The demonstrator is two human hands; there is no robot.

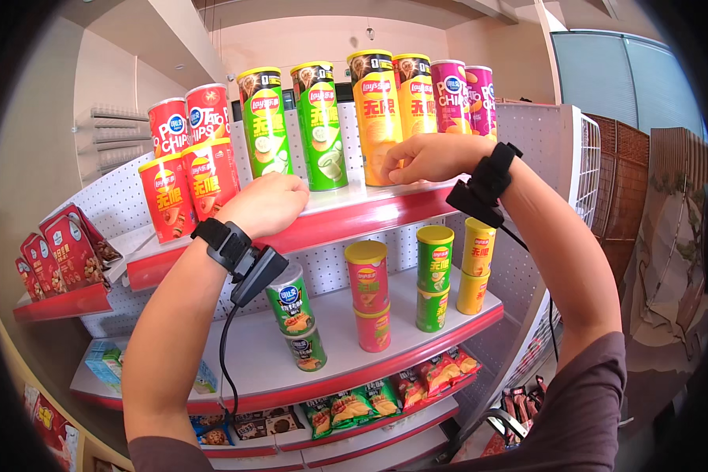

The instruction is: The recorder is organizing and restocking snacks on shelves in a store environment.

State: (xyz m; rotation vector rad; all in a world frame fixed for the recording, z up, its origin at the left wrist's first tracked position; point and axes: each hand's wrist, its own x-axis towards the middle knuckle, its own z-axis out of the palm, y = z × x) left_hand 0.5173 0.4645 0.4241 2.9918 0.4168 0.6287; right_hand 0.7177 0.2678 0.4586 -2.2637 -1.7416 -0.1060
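My left hand, fingers curled, is at the front edge of the top shelf. It overlaps the foot of a tall green Lay's chip can; its palm side is hidden. A second green Lay's can stands just to its right. In front of two orange-yellow Lay's cans, the nearer one and the one behind its right side, is my right hand. Its fingers are bent inward and nothing shows in them. Whether it touches the nearer can is unclear. Both wrists wear black straps with cabled devices.
Red chip cans stand at the left of the top shelf, purple ones at its right. Shorter stacked cans occupy the shelf below. Chip bags lie lower. A white wire grid bounds the right side.
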